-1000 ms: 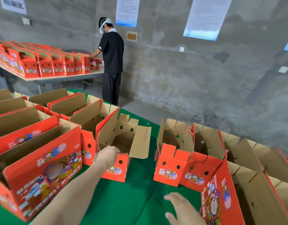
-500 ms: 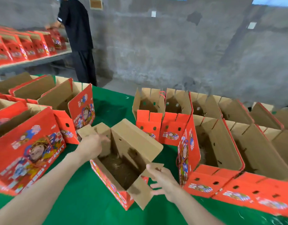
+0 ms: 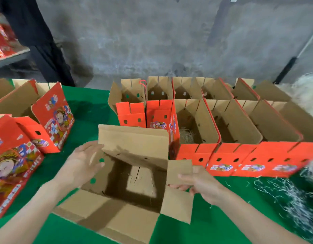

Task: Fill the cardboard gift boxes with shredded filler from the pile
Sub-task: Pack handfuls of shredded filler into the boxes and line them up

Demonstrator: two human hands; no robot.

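Note:
An open cardboard gift box point(image 3: 134, 148) stands in front of me on the green table point(image 3: 87, 110), flaps spread, with only a few loose strands on its bottom. My left hand point(image 3: 83, 161) lies flat against the box's left end flap with straight fingers. My right hand point(image 3: 196, 180) pinches the small right end flap between thumb and fingers. Pale shredded filler point(image 3: 305, 92) is heaped at the far right, and loose strands point(image 3: 289, 194) spread over the cloth at the right. A box in the row behind point(image 3: 187, 124) holds a little filler.
Two rows of open red and brown gift boxes point(image 3: 240, 120) stand behind and to the right. More red boxes point(image 3: 51, 118) stand at the left. A person in black point(image 3: 37, 37) stands by a far shelf at the upper left. A grey wall is behind.
The box has been pulled from the left group toward me and now sits squarely in front. My right hand came up and took its right flap. My view turned right and down.

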